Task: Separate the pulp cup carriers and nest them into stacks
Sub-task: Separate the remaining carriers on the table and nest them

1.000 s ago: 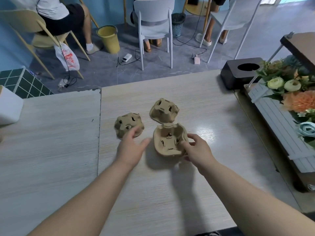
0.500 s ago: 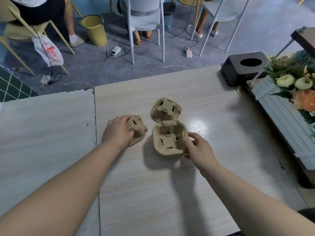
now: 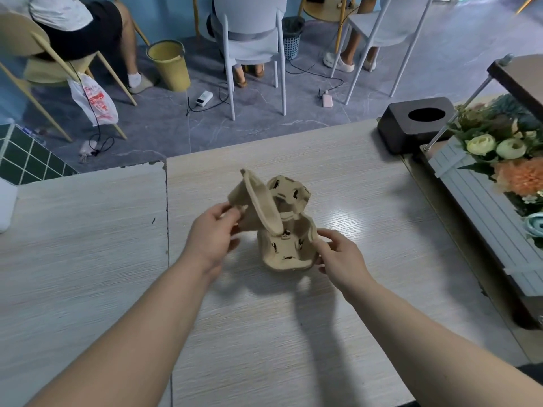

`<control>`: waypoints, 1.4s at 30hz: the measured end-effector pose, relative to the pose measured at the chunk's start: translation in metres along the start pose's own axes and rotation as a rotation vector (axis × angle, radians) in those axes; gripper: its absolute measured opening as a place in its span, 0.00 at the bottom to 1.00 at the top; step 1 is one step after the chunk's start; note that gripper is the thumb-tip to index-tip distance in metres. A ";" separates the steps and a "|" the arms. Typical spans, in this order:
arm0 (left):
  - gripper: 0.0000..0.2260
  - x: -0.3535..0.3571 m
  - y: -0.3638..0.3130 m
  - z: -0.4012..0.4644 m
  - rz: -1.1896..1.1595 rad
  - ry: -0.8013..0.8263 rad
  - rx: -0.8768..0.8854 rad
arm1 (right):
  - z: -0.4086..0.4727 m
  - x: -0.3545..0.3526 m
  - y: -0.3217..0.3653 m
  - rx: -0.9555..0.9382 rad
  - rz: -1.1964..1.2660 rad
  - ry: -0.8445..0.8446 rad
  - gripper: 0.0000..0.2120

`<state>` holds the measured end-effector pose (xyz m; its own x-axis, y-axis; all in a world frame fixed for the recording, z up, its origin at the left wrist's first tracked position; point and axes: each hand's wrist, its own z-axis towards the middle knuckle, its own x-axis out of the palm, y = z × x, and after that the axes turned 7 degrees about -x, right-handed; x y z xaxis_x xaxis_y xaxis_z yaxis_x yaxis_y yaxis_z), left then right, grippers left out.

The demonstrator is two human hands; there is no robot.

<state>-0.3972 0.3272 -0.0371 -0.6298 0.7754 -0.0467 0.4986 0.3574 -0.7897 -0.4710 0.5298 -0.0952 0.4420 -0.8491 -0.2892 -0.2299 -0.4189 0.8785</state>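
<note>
**Now: one cup carrier lifted, one steadied, one waiting behind**

Right now I see my left hand (image 3: pixel 213 235) gripping a cup carrier (image 3: pixel 254 201) by its near edge, fingers curled round it; that carrier is raised off the bench (image 3: pixel 293 333) and tipped steeply, its rim turned toward the right; its lower end hangs just over the second carrier (image 3: pixel 286 248), though I cannot tell whether the two touch. My right hand (image 3: pixel 338 249) pinches the right-hand rim of that second carrier between thumb and fingers; it lies cups-up, slightly tilted, near the middle of the bench, well back from the near edge. A third carrier (image 3: pixel 289 193) sits upside down just behind it, toward the far edge, partly hidden by the lifted one; no hand is on it.

At the far right corner of the bench stands a dark box (image 3: pixel 411 127) with an oval hole in its top; along the right edge runs a slatted white planter (image 3: pixel 484 207) holding flowers (image 3: pixel 499 148); beyond the far edge, on the grey floor, I make out a yellow bucket (image 3: pixel 170 64), a white chair (image 3: pixel 252 39) and seated people, seen only from the waist down.
</note>
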 end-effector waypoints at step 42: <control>0.04 0.027 0.033 0.002 0.053 -0.029 0.074 | -0.002 -0.014 -0.001 -0.060 -0.012 0.129 0.19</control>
<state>-0.3987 0.3586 -0.0652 -0.6209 0.7766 -0.1067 0.4874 0.2759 -0.8284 -0.4756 0.5429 -0.0907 0.5528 -0.7944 -0.2517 -0.1738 -0.4053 0.8975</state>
